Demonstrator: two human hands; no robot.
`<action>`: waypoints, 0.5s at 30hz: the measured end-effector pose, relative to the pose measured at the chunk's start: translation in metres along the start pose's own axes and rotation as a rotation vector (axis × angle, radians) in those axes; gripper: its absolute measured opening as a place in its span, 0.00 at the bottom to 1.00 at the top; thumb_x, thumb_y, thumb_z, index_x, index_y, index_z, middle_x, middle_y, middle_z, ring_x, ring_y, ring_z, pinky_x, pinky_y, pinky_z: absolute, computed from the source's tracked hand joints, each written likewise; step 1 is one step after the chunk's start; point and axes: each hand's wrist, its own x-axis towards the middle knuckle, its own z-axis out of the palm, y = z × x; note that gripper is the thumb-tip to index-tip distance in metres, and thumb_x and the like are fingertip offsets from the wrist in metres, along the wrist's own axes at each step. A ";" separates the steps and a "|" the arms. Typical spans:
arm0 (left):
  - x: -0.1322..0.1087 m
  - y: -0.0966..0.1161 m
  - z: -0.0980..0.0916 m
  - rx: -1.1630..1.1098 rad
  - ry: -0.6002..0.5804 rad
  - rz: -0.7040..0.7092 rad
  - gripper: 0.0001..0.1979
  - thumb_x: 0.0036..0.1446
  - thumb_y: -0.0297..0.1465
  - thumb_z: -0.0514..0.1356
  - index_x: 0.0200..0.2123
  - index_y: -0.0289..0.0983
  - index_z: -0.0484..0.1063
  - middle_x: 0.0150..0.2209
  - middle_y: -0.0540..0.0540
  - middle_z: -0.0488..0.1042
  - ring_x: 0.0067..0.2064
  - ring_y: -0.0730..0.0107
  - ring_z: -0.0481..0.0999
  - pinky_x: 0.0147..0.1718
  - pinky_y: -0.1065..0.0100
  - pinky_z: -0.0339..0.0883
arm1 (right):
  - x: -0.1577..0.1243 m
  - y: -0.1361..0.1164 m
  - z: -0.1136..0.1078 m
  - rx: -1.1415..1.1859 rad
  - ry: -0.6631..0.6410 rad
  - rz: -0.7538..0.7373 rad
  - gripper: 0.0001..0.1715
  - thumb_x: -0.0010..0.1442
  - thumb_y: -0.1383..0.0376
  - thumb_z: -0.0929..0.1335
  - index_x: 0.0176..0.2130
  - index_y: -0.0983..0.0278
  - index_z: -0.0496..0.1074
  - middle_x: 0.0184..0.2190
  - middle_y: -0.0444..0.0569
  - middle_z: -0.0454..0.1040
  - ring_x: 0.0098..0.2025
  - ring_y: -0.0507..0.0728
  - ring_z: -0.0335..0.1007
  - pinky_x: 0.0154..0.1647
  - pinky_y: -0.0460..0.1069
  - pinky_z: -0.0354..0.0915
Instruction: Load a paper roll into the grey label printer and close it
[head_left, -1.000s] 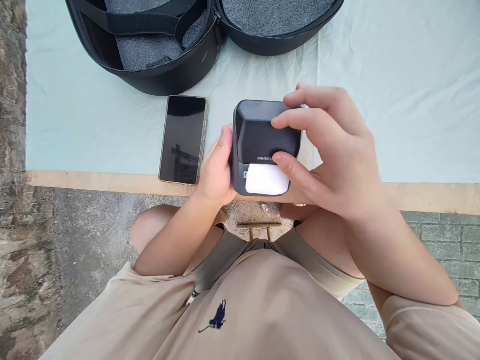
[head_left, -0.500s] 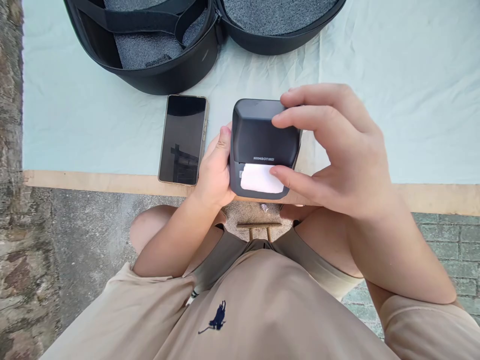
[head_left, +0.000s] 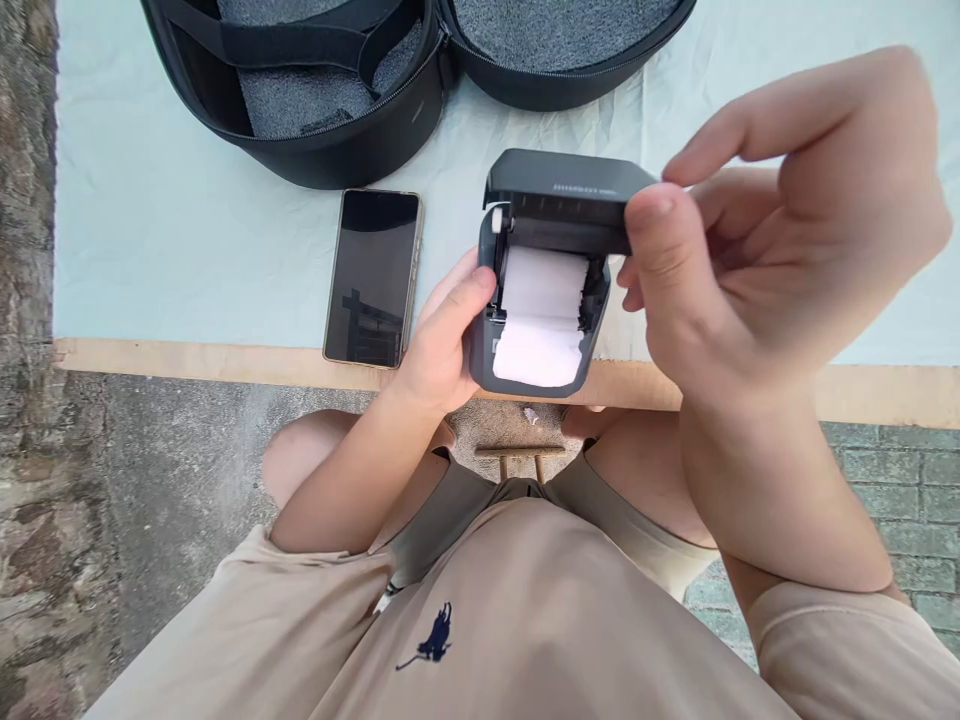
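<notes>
A dark label printer [head_left: 486, 350] is held above the table's front edge by my left hand [head_left: 442, 335], its thumb along the printer's left side. The printer's lid [head_left: 570, 175] stands raised, and my right hand [head_left: 772, 210] pinches its right corner between thumb and fingers. Inside the uncovered bay lies a white paper roll [head_left: 546, 280]; its loose end [head_left: 538, 352] hangs over the front with a ragged edge. Part of the printer's underside and my left fingers behind it are hidden.
A phone [head_left: 373, 275] with a dark screen lies left of the printer. Behind it sits an unzipped black case [head_left: 360, 150] with grey foam inside. Pale cloth covers the table, with a bare wooden strip [head_left: 187, 357] along its front edge. My knees are beneath it.
The printer's lid has swung up and back, uncovering the paper roll. My right hand has moved up and right, now gripping the lid's corner. My left hand still holds the printer.
</notes>
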 end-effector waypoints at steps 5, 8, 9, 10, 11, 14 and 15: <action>-0.001 0.001 0.001 -0.026 -0.002 -0.008 0.14 0.63 0.42 0.56 0.43 0.41 0.74 0.45 0.46 0.80 0.64 0.52 0.70 0.56 0.57 0.74 | 0.002 0.004 -0.001 0.031 -0.076 -0.022 0.05 0.64 0.67 0.66 0.35 0.60 0.65 0.35 0.45 0.71 0.39 0.53 0.76 0.23 0.48 0.63; -0.002 0.003 0.005 -0.009 -0.013 0.008 0.13 0.65 0.40 0.55 0.46 0.41 0.73 0.46 0.47 0.79 0.62 0.57 0.73 0.55 0.59 0.75 | 0.002 0.011 0.002 -0.126 -0.202 -0.122 0.04 0.59 0.69 0.69 0.34 0.61 0.68 0.30 0.42 0.74 0.27 0.50 0.71 0.23 0.49 0.59; -0.002 0.003 0.006 0.006 -0.020 0.010 0.13 0.65 0.40 0.56 0.47 0.41 0.72 0.46 0.47 0.79 0.61 0.58 0.74 0.54 0.60 0.75 | 0.002 0.014 0.003 -0.196 -0.245 -0.135 0.04 0.57 0.68 0.69 0.34 0.61 0.70 0.27 0.41 0.74 0.24 0.50 0.67 0.23 0.49 0.57; -0.002 0.004 0.007 0.023 -0.021 0.010 0.13 0.64 0.40 0.57 0.48 0.41 0.72 0.46 0.47 0.79 0.60 0.58 0.75 0.53 0.60 0.75 | 0.002 0.016 0.003 -0.252 -0.281 -0.137 0.04 0.56 0.67 0.70 0.35 0.60 0.71 0.24 0.40 0.72 0.22 0.50 0.64 0.23 0.50 0.54; -0.002 0.004 0.008 0.044 -0.017 0.009 0.14 0.63 0.41 0.58 0.48 0.41 0.72 0.46 0.47 0.79 0.59 0.58 0.75 0.52 0.61 0.76 | 0.001 0.019 0.004 -0.292 -0.321 -0.126 0.05 0.56 0.66 0.70 0.37 0.60 0.72 0.22 0.40 0.71 0.22 0.51 0.63 0.23 0.50 0.52; -0.002 0.004 0.008 0.107 0.006 0.005 0.16 0.60 0.43 0.61 0.47 0.41 0.72 0.45 0.47 0.80 0.57 0.56 0.77 0.46 0.64 0.77 | -0.001 0.025 0.006 -0.396 -0.430 -0.103 0.13 0.56 0.61 0.69 0.43 0.57 0.74 0.26 0.42 0.74 0.24 0.53 0.65 0.24 0.50 0.50; -0.002 0.004 0.008 0.120 0.009 0.005 0.16 0.60 0.43 0.61 0.47 0.41 0.73 0.44 0.47 0.80 0.57 0.56 0.77 0.44 0.65 0.78 | -0.001 0.027 0.006 -0.410 -0.452 -0.104 0.13 0.55 0.61 0.69 0.43 0.57 0.74 0.28 0.42 0.75 0.24 0.53 0.64 0.25 0.49 0.49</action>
